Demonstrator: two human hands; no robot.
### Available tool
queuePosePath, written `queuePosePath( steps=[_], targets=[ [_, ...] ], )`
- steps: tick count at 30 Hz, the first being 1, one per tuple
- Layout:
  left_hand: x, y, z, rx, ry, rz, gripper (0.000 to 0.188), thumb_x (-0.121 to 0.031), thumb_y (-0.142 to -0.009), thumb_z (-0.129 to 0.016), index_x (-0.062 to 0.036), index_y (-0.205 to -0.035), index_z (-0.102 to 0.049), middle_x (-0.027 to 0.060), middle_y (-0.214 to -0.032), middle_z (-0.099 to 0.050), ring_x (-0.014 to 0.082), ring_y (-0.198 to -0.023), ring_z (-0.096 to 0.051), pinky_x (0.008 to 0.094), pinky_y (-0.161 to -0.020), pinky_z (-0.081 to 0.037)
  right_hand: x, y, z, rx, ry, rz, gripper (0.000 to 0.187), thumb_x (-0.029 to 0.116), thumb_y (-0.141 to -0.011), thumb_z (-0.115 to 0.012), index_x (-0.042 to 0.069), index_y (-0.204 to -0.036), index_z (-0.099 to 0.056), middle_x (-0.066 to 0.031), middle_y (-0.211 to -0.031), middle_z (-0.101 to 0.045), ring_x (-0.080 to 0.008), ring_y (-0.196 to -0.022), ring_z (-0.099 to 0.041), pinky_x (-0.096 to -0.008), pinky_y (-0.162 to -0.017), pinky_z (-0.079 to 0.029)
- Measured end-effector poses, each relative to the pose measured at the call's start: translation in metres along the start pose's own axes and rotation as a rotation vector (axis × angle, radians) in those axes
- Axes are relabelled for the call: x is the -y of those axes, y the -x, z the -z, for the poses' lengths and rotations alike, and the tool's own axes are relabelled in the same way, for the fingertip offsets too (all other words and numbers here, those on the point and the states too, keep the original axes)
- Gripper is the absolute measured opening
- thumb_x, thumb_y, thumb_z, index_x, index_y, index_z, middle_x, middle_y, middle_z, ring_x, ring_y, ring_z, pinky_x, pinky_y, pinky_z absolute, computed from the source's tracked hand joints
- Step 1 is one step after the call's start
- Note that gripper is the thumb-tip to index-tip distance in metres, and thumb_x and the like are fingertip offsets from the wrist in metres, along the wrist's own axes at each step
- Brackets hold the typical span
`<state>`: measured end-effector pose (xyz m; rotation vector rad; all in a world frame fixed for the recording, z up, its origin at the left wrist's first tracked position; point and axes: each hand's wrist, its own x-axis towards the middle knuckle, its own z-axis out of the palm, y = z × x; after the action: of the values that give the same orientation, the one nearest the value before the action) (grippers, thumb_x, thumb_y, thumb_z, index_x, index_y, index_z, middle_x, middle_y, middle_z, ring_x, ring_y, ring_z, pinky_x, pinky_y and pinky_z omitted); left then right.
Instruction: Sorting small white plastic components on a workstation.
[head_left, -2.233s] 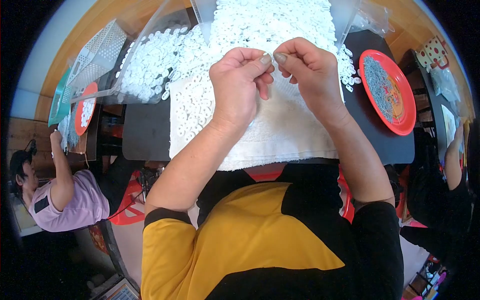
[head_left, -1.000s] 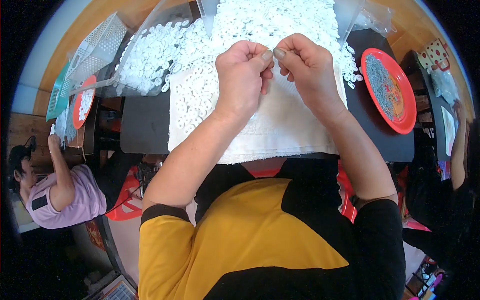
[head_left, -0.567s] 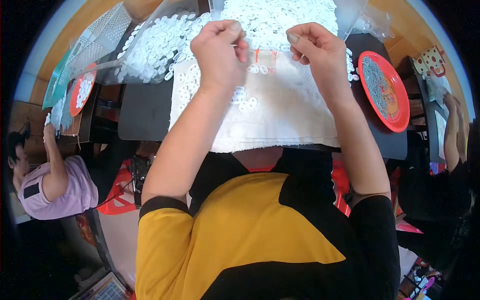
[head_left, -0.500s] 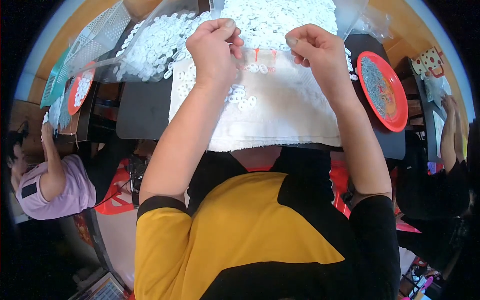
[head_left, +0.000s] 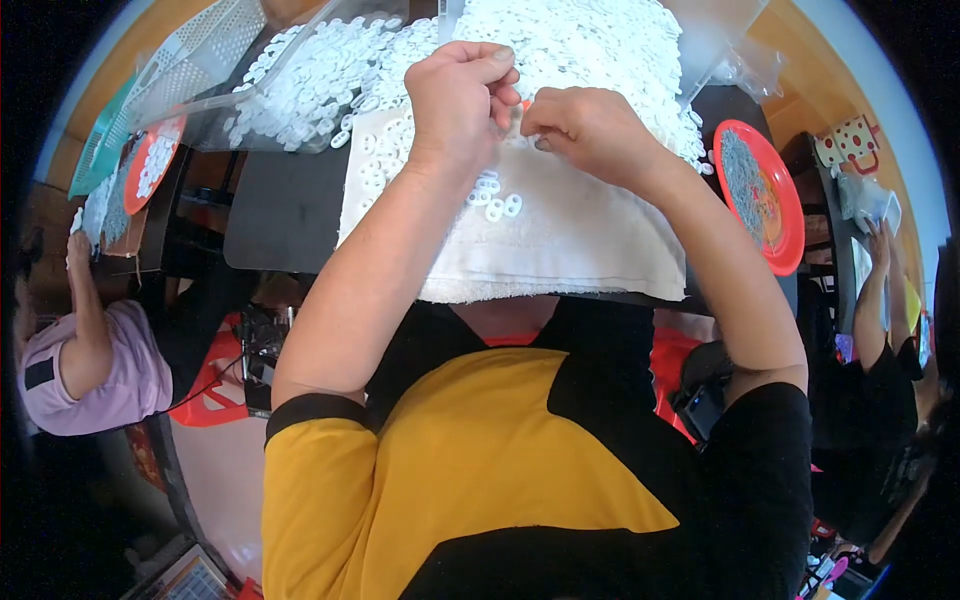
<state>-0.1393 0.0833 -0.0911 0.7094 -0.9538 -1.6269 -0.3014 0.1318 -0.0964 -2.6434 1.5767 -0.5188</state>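
Pinching thumb to fingers on my left hand (head_left: pixel 455 105), whether round anything I can't tell; my right hand (head_left: pixel 595 135) curls low over the off-white cloth (head_left: pixel 590 235), grip hidden, can't tell either. Small white oval plastic-looking pieces with holes (head_left: pixel 513 205) lie loose on that cloth, more heaped beyond. Probably light, stiff, bit slippery, hardly fragile; best taken by the outer rim between two fingertips

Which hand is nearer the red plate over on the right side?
Right. The right hand is over the white cloth, left of the red plate; the left hand is farther left, beyond the right hand.
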Motion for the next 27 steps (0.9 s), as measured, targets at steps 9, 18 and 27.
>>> queuePosePath(
  steps=[9, 18, 27],
  targets=[
    [0.003, 0.001, 0.000, 0.040, 0.008, 0.015, 0.005, 0.000, -0.084, -0.061, 0.0058, -0.084, -0.060, 0.0110, -0.071, -0.060, 0.0125, -0.050, -0.054, 0.0242, -0.039, -0.038, 0.000, -0.004, 0.011, 0.114, 0.064, 0.021, 0.009, 0.009, -0.079, -0.063, 0.008, -0.088, -0.062, -0.0052, -0.089, -0.065, -0.0278, -0.083, -0.063, -0.0390, -0.073, -0.049],
    [0.005, 0.007, -0.007, 0.090, -0.042, 0.021, 0.009, -0.002, -0.081, -0.063, 0.0061, -0.085, -0.061, 0.0111, -0.071, -0.061, 0.0130, -0.053, -0.055, 0.0245, -0.040, -0.038, 0.014, 0.008, 0.018, 0.240, 0.037, -0.130, 0.006, 0.009, -0.078, -0.063, 0.005, -0.079, -0.060, -0.0096, -0.083, -0.064, -0.0299, -0.078, -0.063, -0.0406, -0.072, -0.048],
    [0.009, 0.010, -0.012, 0.097, -0.067, 0.060, 0.009, -0.004, -0.081, -0.062, 0.0047, -0.085, -0.061, 0.0100, -0.071, -0.060, 0.0125, -0.054, -0.054, 0.0245, -0.042, -0.039, -0.007, 0.021, 0.026, -0.146, -1.003, -0.616, 0.008, 0.009, -0.084, -0.065, 0.003, -0.090, -0.065, -0.0055, -0.082, -0.067, -0.0152, -0.066, -0.062, -0.0260, -0.058, -0.046]
  ],
)
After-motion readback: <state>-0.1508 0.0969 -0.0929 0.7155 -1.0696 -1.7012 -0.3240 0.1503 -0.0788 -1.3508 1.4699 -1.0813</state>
